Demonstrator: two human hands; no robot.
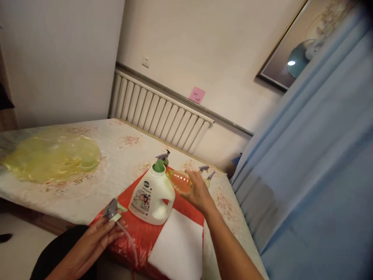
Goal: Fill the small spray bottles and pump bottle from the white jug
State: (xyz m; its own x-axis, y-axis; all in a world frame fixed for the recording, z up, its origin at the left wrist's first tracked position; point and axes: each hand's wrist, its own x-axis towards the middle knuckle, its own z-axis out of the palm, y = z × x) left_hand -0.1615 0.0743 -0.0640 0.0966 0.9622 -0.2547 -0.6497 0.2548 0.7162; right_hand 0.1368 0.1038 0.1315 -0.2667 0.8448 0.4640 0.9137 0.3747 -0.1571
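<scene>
My left hand (101, 237) is closed around a grey and pale green trigger spray head (113, 210); its clear dip tube hangs down to the right. My right hand (201, 194) grips a clear ribbed bottle (179, 181), tipped on its side with its mouth end toward the jug. The white detergent jug (154, 198) stands upright between my hands, uncapped, with a green pour spout at its top. I cannot make out how much liquid the bottle holds. Red plastic sheeting (125, 245) lies under the jug.
A white folded cloth or pad (179, 247) lies in front of the jug. Behind stand several spray bottles, one with a grey trigger top (163, 156). A yellow plastic bag (52, 155) rests on the flowered bedcover (113, 136). A blue curtain (314, 155) hangs at the right.
</scene>
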